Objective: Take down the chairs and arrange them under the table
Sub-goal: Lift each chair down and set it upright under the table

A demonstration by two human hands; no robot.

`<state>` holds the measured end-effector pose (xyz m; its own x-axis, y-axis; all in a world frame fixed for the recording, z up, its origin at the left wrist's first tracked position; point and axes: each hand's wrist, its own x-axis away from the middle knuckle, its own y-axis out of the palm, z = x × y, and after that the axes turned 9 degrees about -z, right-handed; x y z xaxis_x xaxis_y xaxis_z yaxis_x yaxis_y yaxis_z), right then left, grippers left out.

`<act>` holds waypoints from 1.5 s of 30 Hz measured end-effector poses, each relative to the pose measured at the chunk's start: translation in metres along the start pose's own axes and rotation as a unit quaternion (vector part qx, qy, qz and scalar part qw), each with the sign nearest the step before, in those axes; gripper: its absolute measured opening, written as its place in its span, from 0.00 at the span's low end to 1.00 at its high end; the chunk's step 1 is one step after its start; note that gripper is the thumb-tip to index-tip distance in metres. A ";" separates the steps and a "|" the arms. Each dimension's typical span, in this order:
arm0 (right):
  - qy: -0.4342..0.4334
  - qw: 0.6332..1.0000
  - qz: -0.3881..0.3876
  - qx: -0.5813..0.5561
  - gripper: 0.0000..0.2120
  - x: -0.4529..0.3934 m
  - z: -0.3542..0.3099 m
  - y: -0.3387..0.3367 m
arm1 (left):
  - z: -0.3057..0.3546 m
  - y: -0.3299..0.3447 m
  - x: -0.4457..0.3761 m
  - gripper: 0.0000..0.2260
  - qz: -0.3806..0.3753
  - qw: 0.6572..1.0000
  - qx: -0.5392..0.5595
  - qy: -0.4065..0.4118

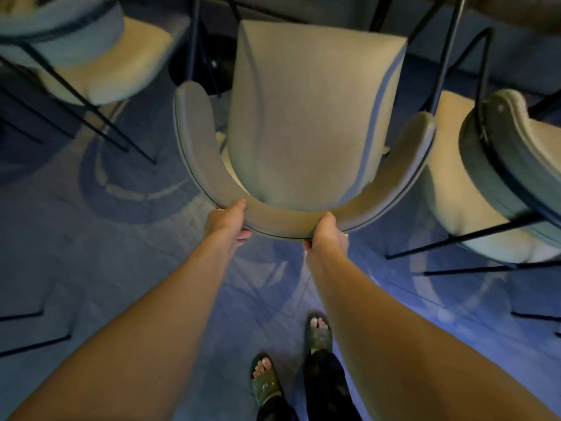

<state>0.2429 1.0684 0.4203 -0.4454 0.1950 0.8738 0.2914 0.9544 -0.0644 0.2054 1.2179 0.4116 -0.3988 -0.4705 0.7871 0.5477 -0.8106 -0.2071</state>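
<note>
Both my left hand and right hand clamp the grey curved-back upholstered chair; its legs could snag the neighbouring black-legged chairs if I swing it.

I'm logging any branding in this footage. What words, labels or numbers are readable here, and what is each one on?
"VIA" or "VIP" as best it reads, seen upside down and with the last letter unclear: on the strap of the left sandal.
Right sandal: no marking can be made out.
Middle chair, its neighbours and the carpet: no text visible, only curved patterns on the carpet.
</note>
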 end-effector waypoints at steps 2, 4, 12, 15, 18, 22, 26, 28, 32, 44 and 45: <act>-0.004 1.000 0.006 0.019 0.12 0.005 -0.012 0.004 | 0.014 0.002 0.002 0.14 0.006 1.000 -0.010 0.003; -0.007 0.999 0.002 0.037 0.13 0.010 -0.025 0.009 | 0.028 0.002 0.004 0.13 0.017 1.000 -0.021 0.001; 0.078 0.995 -0.038 0.038 0.28 -0.024 -0.081 0.042 | 0.089 0.023 -0.011 0.24 -0.004 1.000 0.006 -0.022; 0.048 0.998 -0.032 0.015 0.23 -0.011 -0.111 0.052 | 0.112 0.037 -0.021 0.31 0.006 0.995 0.091 -0.046; 0.027 0.999 -0.022 -0.009 0.18 -0.013 -0.127 0.063 | 0.128 0.047 -0.045 0.26 -0.035 0.991 0.126 -0.037; 0.020 1.000 -0.014 -0.013 0.19 -0.021 -0.153 0.073 | 0.152 0.052 -0.071 0.26 -0.039 0.993 0.103 -0.032; 0.023 0.999 -0.019 -0.030 0.22 -0.039 -0.175 0.084 | 0.177 0.063 -0.086 0.25 -0.042 0.995 0.089 -0.027; 0.024 0.999 -0.021 -0.032 0.23 -0.044 -0.183 0.088 | 0.187 0.068 -0.091 0.25 -0.046 0.996 0.071 -0.026; 0.038 0.998 -0.026 -0.048 0.19 -0.054 -0.205 0.095 | 0.213 0.082 -0.102 0.26 -0.046 0.997 0.050 -0.022; 0.057 0.997 -0.001 -0.053 0.23 -0.063 -0.214 0.102 | 0.224 0.086 -0.115 0.28 -0.031 0.998 0.023 -0.042; 0.053 0.997 -0.011 -0.059 0.25 -0.059 -0.215 0.103 | 0.223 0.085 -0.115 0.28 -0.027 0.999 0.023 -0.038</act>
<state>0.4808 1.1063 0.4662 -0.3623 0.1425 0.9211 0.3823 0.9240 0.0074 0.4619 1.2814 0.4329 -0.3727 -0.3981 0.8382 0.5609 -0.8163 -0.1383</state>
